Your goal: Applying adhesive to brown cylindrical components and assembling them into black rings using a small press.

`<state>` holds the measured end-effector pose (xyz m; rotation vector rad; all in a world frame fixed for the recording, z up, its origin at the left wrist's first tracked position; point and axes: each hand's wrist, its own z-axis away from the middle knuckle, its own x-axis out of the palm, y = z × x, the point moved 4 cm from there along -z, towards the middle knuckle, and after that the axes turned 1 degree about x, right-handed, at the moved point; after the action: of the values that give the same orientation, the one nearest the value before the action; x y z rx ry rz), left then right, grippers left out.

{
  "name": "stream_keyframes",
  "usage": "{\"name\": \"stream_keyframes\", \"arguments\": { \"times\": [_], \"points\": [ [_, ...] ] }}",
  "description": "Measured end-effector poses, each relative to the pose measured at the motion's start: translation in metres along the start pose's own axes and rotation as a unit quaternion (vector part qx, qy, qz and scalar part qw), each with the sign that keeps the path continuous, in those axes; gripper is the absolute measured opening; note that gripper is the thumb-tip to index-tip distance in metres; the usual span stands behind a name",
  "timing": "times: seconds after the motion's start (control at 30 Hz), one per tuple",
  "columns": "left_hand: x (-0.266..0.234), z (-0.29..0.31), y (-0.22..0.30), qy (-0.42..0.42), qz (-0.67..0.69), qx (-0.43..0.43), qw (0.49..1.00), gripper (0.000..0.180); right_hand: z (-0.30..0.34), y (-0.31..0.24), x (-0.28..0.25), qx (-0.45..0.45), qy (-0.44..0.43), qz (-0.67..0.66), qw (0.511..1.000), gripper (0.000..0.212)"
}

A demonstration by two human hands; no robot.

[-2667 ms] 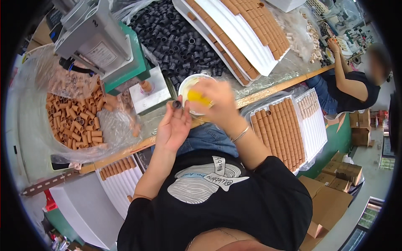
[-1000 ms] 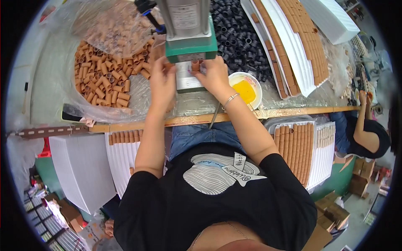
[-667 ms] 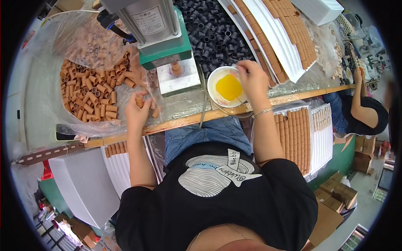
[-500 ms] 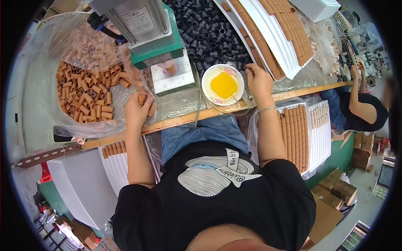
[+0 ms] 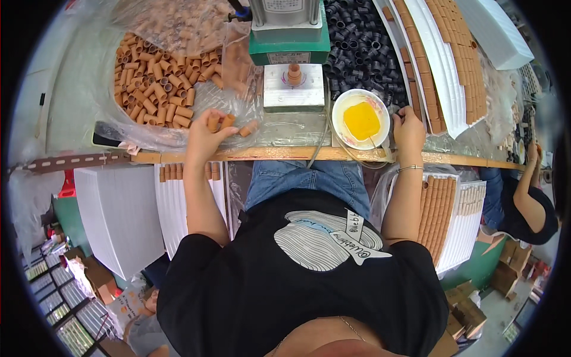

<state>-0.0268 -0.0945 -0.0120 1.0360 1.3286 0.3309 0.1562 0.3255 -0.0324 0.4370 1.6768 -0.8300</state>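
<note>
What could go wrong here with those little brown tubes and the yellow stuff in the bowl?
The left hand grips several brown tubes at once near the bench edge, so one might slip and roll off. The right hand rests right beside the white bowl of yellow paste, which sits close to that edge; a nudge might tip or smear it.

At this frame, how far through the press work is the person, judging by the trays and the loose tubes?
Done: rows of tan tubes fill the white trays behind the bench. In hand: one tube stands on the press block; the left hand holds two tubes, the right hand rests beside the yellow-filled dish. Left: a big pile of loose tubes in plastic.
</note>
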Motion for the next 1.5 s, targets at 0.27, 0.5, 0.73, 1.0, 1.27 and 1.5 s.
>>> {"name": "stream_keyframes", "arguments": {
  "times": [0.27, 0.5, 0.73, 1.0, 1.27, 1.5],
  "points": [
    [0.033, 0.009, 0.045, -0.117, 0.295, 0.014, 0.948, 0.030, 0.049, -0.038, -0.041, -0.098, 0.027, -0.271, 0.957, 0.013],
    [0.096, -0.004, 0.111, -0.156, 0.250, 0.115, 0.949, 0.029, 0.062, -0.064, -0.027, -0.306, 0.061, -0.106, 0.944, 0.010],
    [0.119, -0.001, 0.111, -0.159, 0.382, 0.000, 0.910, 0.025, 0.062, -0.089, -0.063, -0.232, 0.018, -0.434, 0.870, 0.015],
    [0.167, 0.014, 0.115, -0.202, 0.775, -0.324, 0.504, 0.024, 0.069, -0.115, -0.062, -0.299, 0.097, -0.400, 0.861, 0.017],
    [0.179, 0.016, 0.122, -0.229, 0.829, -0.346, 0.376, 0.022, 0.062, -0.113, -0.072, -0.365, 0.154, -0.269, 0.878, 0.018],
    [0.152, 0.014, 0.100, -0.133, 0.795, -0.308, 0.505, 0.017, -0.077, 0.031, -0.122, -0.036, 0.352, -0.125, 0.927, 0.031]
  ]
}}
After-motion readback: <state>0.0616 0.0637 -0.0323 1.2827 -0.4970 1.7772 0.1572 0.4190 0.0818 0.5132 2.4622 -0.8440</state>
